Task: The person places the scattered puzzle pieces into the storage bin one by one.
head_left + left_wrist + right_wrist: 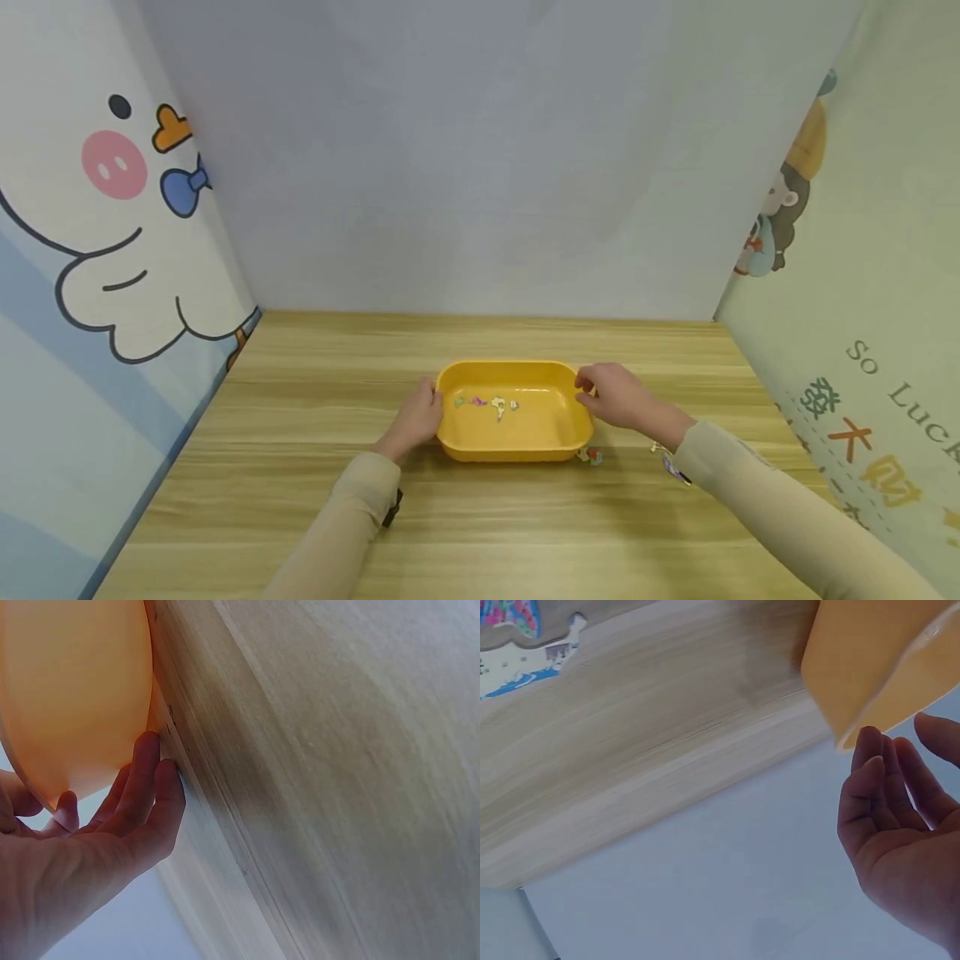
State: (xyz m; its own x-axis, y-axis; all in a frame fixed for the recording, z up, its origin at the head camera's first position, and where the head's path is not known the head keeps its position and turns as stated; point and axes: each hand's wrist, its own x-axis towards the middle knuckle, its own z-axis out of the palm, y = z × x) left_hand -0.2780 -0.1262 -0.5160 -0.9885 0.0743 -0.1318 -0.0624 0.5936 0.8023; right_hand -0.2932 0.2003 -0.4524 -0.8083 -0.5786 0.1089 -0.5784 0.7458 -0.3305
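A yellow plastic tray stands near the middle of the wooden table. At its left end, my left hand holds the wall, with fingers along the outside and the thumb by the rim. My right hand is at the tray's far right corner, its bent fingers by the rim and the thumb apart from them. Nothing shows between that thumb and the fingers. Inside the tray lie several small flat cut-out pieces, among them a pale one and a purple one.
Just off the tray's front right corner lies a red and green cut-out piece. More flat pieces lie beside the right sleeve; a white and blue one shows in the right wrist view. A pale wall borders the wooden table.
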